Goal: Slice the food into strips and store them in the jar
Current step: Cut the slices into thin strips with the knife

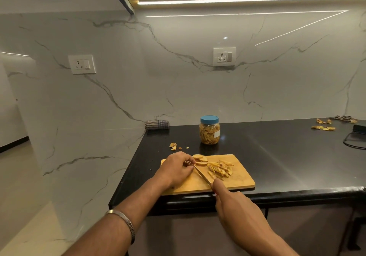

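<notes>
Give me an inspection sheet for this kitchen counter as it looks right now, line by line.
Surface: black counter, glossy, with a wooden cutting board at its front edge.
Job's things: uncut slices and a pile of cut strips on the board; jar, blue lid on, already holding strips, behind the board.
Clutter: scraps left of the jar; peels at far right; checked cloth by the wall.
Hands: left hand holds the slices; right hand grips the knife.
Cables: a black cable loops at the right edge.
Surroundings: marble wall with two sockets.
</notes>
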